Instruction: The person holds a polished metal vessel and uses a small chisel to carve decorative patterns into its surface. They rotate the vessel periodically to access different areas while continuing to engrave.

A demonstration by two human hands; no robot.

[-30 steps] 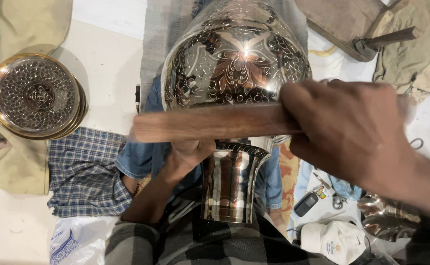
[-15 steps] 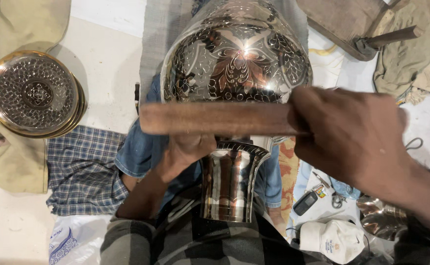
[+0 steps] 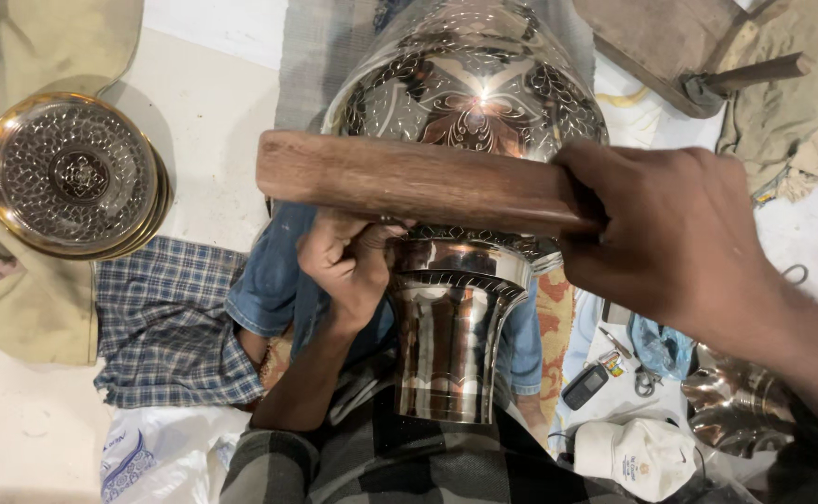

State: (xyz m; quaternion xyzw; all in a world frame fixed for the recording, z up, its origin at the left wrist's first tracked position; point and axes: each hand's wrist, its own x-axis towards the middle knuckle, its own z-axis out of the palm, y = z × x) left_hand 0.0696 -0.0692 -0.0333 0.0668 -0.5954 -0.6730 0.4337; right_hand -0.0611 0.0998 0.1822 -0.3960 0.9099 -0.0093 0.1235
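The right hand [image 3: 680,238] is clenched around one end of a wooden block [image 3: 409,182], a long brown bar held level across the middle of the view. The rest of the bar runs out to the left of that grip and lies just in front of the engraved metal vase [image 3: 465,103], over the place where its wide round belly narrows to the neck.

The vase lies tilted on the person's lap, belly away from the camera and flared polished neck [image 3: 446,345] pointing back toward the body. Leaf and flower patterns cover the belly; the neck is smooth, with a fine engraved band near its upper rim.

The left hand [image 3: 348,266] is below the bar, fingers curled and pressed against the vase's neck band at its left side. Whether it holds a small tool there cannot be told; the fingers hide the spot. So the vase sits between the two hands, the left grip touching it from the left, the right grip above and to the right with the bar between.

On the floor to the far left rests a round engraved metal plate [image 3: 73,177] with a golden rim, on a tan cloth. A blue checked cloth [image 3: 166,327] lies beside the person's knee. At lower right lie a white cap [image 3: 638,457], a small dark key fob [image 3: 585,385] and another shiny metal piece [image 3: 731,406].
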